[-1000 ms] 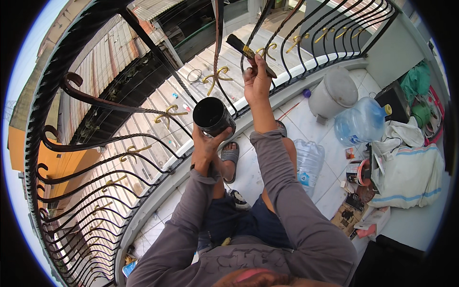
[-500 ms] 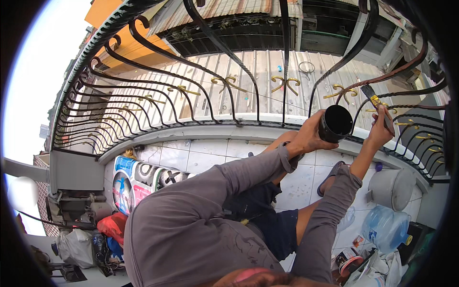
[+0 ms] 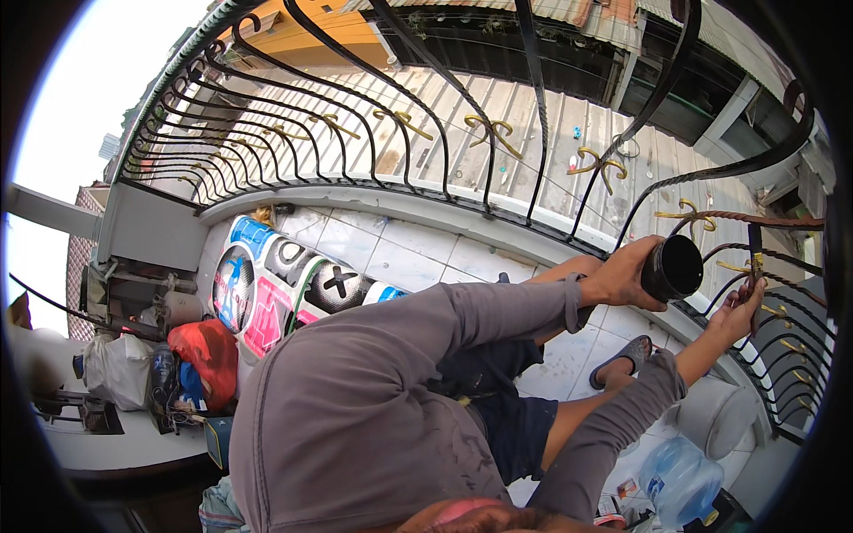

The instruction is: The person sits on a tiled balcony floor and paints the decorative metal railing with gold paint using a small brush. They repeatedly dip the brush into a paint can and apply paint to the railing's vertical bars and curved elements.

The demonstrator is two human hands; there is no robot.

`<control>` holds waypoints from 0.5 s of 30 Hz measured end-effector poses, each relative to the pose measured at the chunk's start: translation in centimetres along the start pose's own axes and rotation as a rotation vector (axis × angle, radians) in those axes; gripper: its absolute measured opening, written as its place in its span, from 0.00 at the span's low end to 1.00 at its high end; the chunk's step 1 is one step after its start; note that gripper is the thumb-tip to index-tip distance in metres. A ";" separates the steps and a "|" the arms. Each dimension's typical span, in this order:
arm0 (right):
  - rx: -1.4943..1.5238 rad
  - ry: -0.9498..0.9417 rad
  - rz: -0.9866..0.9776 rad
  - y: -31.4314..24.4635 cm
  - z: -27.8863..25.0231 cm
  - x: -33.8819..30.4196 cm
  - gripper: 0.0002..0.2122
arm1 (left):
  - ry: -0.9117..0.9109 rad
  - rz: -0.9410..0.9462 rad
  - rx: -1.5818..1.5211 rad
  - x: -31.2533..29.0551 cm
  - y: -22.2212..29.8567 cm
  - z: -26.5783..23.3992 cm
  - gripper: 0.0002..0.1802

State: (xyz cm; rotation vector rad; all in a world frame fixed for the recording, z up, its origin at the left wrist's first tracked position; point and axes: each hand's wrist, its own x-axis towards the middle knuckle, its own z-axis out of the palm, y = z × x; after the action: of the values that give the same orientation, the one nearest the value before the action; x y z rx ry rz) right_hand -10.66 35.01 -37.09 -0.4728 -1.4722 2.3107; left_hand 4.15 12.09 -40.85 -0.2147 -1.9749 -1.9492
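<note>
My left hand [image 3: 622, 274] is wrapped round a black cup-like container [image 3: 682, 266], its open mouth tilted toward me and its inside dark. In my right hand [image 3: 737, 311] is a paintbrush [image 3: 757, 259], bristles pointing up, with a yellowish band below them. The brush stands among the bars at the right of a black metal railing [image 3: 493, 173], close to a reddish-brown twisted bar [image 3: 755, 220]. Whether the bristles touch that bar I cannot tell. Gold-coloured curled ornaments [image 3: 597, 169] sit on several bars.
A grey metal pot [image 3: 718, 417] and a clear blue water jug [image 3: 682, 481] stand at my right. Left on the white tiles [image 3: 404, 266] lies a long roll-shaped thing with colourful prints [image 3: 293, 280]. Red and white bags [image 3: 204, 351] are further left. Corrugated roofing [image 3: 551, 115] lies beyond the railing.
Both hands have moved right along the railing with the container and brush. The brush has turned from slanted to nearly upright beside the bars. The whole view has shifted too.
</note>
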 end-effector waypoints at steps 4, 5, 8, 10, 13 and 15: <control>-0.048 0.018 -0.012 -0.4 -0.2 0.3 0.19 | 0.007 -0.017 0.006 -0.1 0.3 -0.1 0.53; -0.068 0.032 -0.012 -0.2 -0.4 0.6 0.19 | 0.008 -0.018 0.011 -0.1 0.4 -0.1 0.53; 0.093 -0.052 0.027 0.3 -1.3 2.2 0.18 | -0.002 -0.016 0.016 -0.1 0.6 -0.1 0.52; 0.466 -0.240 0.082 -0.3 -2.2 3.5 0.17 | 0.006 -0.016 0.018 -0.1 0.7 -0.1 0.51; 0.804 -0.485 0.104 -1.5 -3.1 4.2 0.15 | 0.003 -0.010 0.021 0.0 0.8 0.0 0.51; 0.750 -0.362 0.089 -1.7 -2.9 3.7 0.16 | 0.003 -0.011 0.019 -0.1 0.8 0.2 0.52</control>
State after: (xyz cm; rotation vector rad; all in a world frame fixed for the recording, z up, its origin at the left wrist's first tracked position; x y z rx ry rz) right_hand -12.40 39.75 -37.03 0.0999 -0.5988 2.8820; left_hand 4.48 12.28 -40.08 -0.1963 -1.9959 -1.9350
